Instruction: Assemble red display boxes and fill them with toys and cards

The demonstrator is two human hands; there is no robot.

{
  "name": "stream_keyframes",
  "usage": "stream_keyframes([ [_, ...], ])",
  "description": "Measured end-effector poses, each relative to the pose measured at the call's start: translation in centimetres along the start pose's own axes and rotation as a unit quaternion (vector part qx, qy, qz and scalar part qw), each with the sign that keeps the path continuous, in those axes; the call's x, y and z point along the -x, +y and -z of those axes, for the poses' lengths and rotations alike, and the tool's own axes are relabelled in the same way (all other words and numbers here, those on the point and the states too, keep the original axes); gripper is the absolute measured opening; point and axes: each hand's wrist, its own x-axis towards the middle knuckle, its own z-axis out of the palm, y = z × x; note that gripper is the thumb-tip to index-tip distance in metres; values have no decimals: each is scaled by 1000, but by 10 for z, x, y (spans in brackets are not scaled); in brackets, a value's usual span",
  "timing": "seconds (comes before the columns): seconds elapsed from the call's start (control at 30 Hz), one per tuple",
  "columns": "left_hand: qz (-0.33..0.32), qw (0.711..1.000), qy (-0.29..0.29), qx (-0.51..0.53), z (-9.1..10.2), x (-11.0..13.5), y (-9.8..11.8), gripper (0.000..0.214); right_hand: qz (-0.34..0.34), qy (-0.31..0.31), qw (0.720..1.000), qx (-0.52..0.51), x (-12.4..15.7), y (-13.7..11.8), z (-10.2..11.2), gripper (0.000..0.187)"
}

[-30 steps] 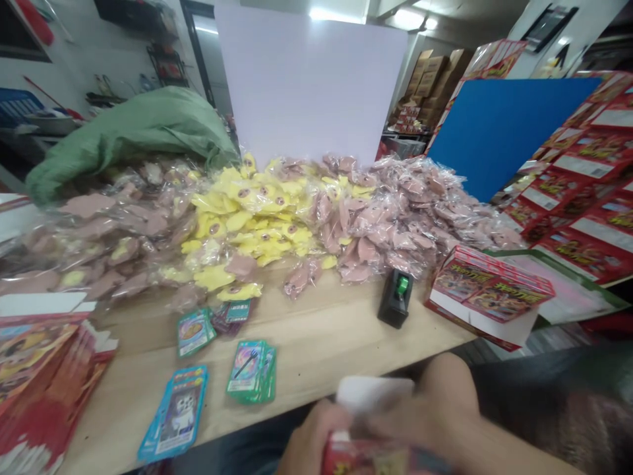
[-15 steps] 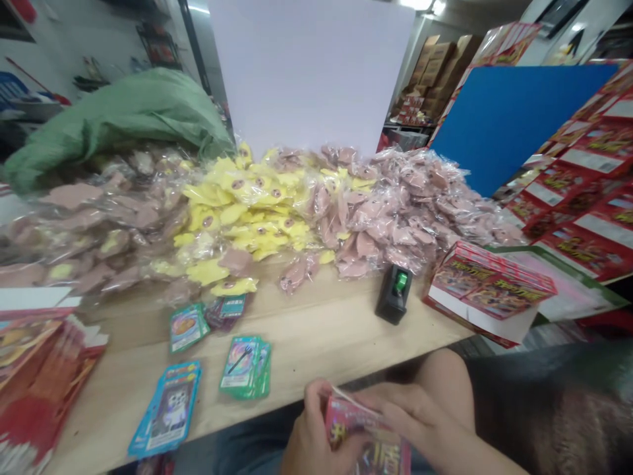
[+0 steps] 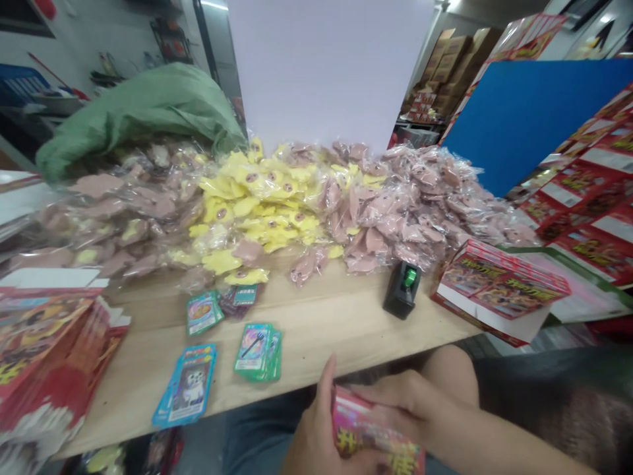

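Observation:
Low in the view, over my lap, a small red printed box (image 3: 359, 425) with yellow lettering is held between both hands. My left hand (image 3: 314, 432) wraps its left side, with one finger pointing up along the edge. My right hand (image 3: 403, 399) is closed on its upper right side, and its fingertips are partly hidden. Just beyond, on the table, lies a stack of green-edged cards (image 3: 257, 351) with a fork picture on top. A blue-edged card stack (image 3: 188, 386) and another green card stack (image 3: 204, 313) lie farther left, beside some dark cards (image 3: 238, 302).
Bagged yellow pieces (image 3: 262, 204) and bagged pink pieces (image 3: 405, 204) are heaped across the back. A black tape dispenser (image 3: 401, 292) stands before them. Red cartons (image 3: 499, 284) sit right, flattened red boxes (image 3: 54, 343) left. A green sack (image 3: 148, 109) lies behind the heap.
The camera view has shifted, moving the table things rightward and slightly up. One left-hand finger now sticks up from the box edge. The box has tilted slightly, and both hands stay on it.

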Motion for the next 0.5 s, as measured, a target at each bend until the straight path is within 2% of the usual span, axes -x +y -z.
stream_keyframes([
  [0.07,-20,999,31,-22,5,0,4,106,15,-21,998,55,3,11,-12,48],
  [0.1,-36,998,27,-31,11,0,9,100,28,-5,996,86,6,21,-19,56],
  [0.13,-56,998,-6,-38,19,-2,17,89,48,37,992,109,9,33,-26,61],
  [0.2,-109,986,-111,-58,39,-8,38,57,72,195,971,120,15,62,-31,54],
  [0.23,-139,977,-144,-79,48,-15,50,42,53,299,946,110,16,76,-26,47],
  [0.27,-169,968,-150,-108,56,-23,60,34,12,399,912,95,15,88,-18,44],
  [0.3,-202,960,-130,-143,61,-35,69,33,-52,488,868,74,11,97,-5,43],
  [0.33,-234,952,-89,-179,62,-49,76,34,-123,551,824,50,4,104,9,46],
  [0.37,-261,941,-48,-211,59,-65,81,37,-184,587,788,23,-6,109,25,53],
  [0.4,-280,930,-23,-239,54,-82,84,39,-222,603,766,-4,-18,113,41,61],
  [0.43,-289,921,-12,-262,47,-98,85,41,-245,610,753,-27,-31,116,56,66],
  [0.5,-276,912,-14,-302,36,-124,86,39,-257,613,745,-58,-54,123,80,69],
])
